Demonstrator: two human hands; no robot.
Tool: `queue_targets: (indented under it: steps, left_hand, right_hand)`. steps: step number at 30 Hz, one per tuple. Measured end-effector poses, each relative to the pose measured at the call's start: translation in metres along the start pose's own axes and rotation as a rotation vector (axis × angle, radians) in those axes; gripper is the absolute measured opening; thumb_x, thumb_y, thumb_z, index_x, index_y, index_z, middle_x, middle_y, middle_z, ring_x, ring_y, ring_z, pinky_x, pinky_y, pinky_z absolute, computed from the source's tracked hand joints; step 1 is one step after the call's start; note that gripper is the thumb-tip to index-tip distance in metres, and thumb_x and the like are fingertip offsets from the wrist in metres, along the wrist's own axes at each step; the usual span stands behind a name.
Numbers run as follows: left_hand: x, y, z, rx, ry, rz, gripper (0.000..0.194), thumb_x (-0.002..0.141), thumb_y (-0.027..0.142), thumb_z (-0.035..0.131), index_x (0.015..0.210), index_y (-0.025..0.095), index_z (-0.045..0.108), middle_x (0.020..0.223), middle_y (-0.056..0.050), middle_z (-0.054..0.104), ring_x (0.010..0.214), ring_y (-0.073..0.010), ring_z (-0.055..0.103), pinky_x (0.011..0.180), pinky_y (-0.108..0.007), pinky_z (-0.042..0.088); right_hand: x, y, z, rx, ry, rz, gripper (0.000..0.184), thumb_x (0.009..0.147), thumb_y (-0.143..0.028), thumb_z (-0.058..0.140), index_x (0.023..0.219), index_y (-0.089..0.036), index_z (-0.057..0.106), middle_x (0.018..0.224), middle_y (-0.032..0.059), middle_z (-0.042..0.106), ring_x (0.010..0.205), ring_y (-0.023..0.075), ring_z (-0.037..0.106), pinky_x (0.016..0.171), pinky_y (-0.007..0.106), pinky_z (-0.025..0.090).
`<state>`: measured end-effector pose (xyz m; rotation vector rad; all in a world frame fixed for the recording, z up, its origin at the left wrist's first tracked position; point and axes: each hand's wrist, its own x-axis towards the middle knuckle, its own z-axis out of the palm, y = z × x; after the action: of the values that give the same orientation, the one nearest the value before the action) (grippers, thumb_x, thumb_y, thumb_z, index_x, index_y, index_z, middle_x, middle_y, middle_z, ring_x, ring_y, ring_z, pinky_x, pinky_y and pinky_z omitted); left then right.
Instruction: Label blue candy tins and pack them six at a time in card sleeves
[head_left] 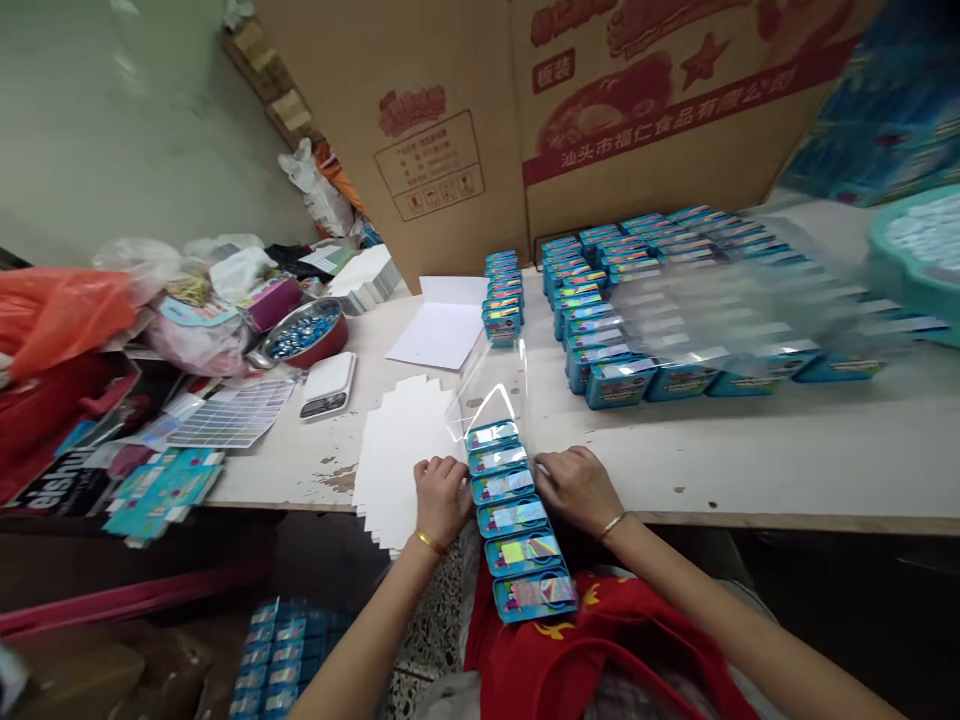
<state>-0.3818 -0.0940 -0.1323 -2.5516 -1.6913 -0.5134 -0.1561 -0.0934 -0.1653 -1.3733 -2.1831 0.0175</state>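
A row of several small blue tins (512,517) runs from the table's front edge down toward my lap, printed tops facing up, with shiny strips on them. My left hand (441,494) is closed against the row's left side, fingers curled. On the opposite side my right hand (579,488) is closed too, its thumb and fingertips at the row's edge. Together they hold the row between them; the undersides of the fingers are hidden. A clear plastic sleeve (491,385) lies at the far end of the row, glinting. A stack of white cards (401,450) lies left of my left hand.
Many blue tins (615,382) stand in rows at right, partly under clear plastic (720,310). A shorter row of tins (501,322) stands near the large carton (457,120). Left are a white scale (328,385), a red bowl (319,345) and bags. A turquoise basin (892,265) stands far right.
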Motion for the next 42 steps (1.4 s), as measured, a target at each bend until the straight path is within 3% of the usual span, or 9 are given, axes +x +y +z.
queue_targets:
  steps: [3,8,10,14,19,27,32,35,42]
  left_hand:
    - [-0.005,0.001,-0.001,0.022,-0.035,-0.006,0.01,0.08,0.014,0.049,0.071,0.019,0.052,0.075,-0.004,0.059,0.076,-0.0198,0.049,0.078,-0.037,0.031]
    - [-0.013,-0.002,-0.007,-0.001,-0.112,0.116,0.012,0.08,0.016,0.05,0.069,0.019,0.052,0.074,-0.003,0.059,0.076,-0.0191,0.049,0.08,-0.037,0.03]
    - [-0.013,-0.002,-0.006,-0.035,-0.097,0.049,0.013,0.08,0.015,0.049,0.068,0.02,0.052,0.072,-0.002,0.059,0.075,-0.018,0.05,0.08,-0.035,0.03]
    - [-0.004,0.004,0.002,-0.093,-0.038,-0.221,0.015,0.083,0.016,0.045,0.07,0.02,0.052,0.074,0.0,0.06,0.075,-0.0162,0.052,0.077,-0.032,0.031]
    - [0.004,0.007,0.01,-0.037,-0.055,-0.323,0.018,0.086,0.018,0.045,0.069,0.019,0.051,0.073,-0.001,0.061,0.075,-0.0178,0.053,0.074,-0.032,0.029]
    - [-0.008,0.006,0.001,0.06,-0.175,-0.064,0.02,0.085,0.017,0.045,0.066,0.019,0.051,0.072,-0.004,0.061,0.077,-0.0191,0.052,0.078,-0.034,0.028]
    - [-0.002,0.006,0.008,-0.025,-0.125,-0.369,0.026,0.09,0.021,0.038,0.067,0.019,0.049,0.07,-0.002,0.06,0.073,-0.0175,0.052,0.071,-0.029,0.027]
    - [0.005,0.008,0.014,-0.024,-0.128,-0.441,0.026,0.09,0.024,0.038,0.069,0.019,0.051,0.071,-0.002,0.061,0.073,-0.0184,0.053,0.07,-0.029,0.026]
    - [-0.002,0.011,0.005,0.139,-0.188,-0.236,0.021,0.085,0.018,0.044,0.067,0.018,0.054,0.07,-0.006,0.062,0.076,-0.0216,0.054,0.072,-0.035,0.025]
  right_hand:
    - [-0.006,-0.001,0.006,-0.03,0.008,-0.083,0.025,0.089,-0.014,0.042,0.068,-0.016,0.056,0.057,0.0031,0.058,0.055,0.0152,0.05,0.069,0.031,0.029]
    - [-0.014,0.0,0.008,0.021,-0.015,-0.172,0.027,0.091,-0.013,0.039,0.068,-0.017,0.054,0.055,0.0013,0.057,0.052,0.0139,0.047,0.075,0.029,0.029]
    - [-0.014,0.0,0.008,0.012,-0.026,-0.166,0.028,0.091,-0.015,0.04,0.067,-0.017,0.054,0.055,0.0018,0.058,0.052,0.0139,0.047,0.075,0.029,0.028]
    - [-0.009,0.0,0.007,-0.03,-0.045,-0.071,0.027,0.089,-0.016,0.042,0.066,-0.017,0.055,0.056,0.0032,0.061,0.051,0.0135,0.047,0.07,0.029,0.026]
    - [-0.003,0.002,0.009,-0.002,-0.077,-0.046,0.027,0.089,-0.015,0.042,0.066,-0.016,0.056,0.058,0.0035,0.063,0.052,0.0131,0.049,0.068,0.029,0.024]
    - [-0.009,0.004,0.011,0.046,-0.115,-0.117,0.023,0.089,-0.015,0.04,0.072,-0.016,0.056,0.06,0.0029,0.063,0.054,0.0133,0.05,0.073,0.028,0.027]
    - [-0.014,0.0,0.009,0.021,-0.099,-0.058,0.023,0.088,-0.016,0.041,0.07,-0.016,0.057,0.06,0.0034,0.064,0.053,0.0133,0.05,0.069,0.029,0.025]
    - [-0.012,-0.002,0.007,0.01,-0.095,0.025,0.025,0.089,-0.017,0.042,0.068,-0.016,0.057,0.06,0.0035,0.064,0.053,0.013,0.051,0.067,0.03,0.024]
    - [-0.008,0.001,0.008,0.037,-0.15,-0.044,0.023,0.088,-0.016,0.043,0.071,-0.016,0.058,0.062,0.0034,0.065,0.052,0.0129,0.048,0.07,0.029,0.025]
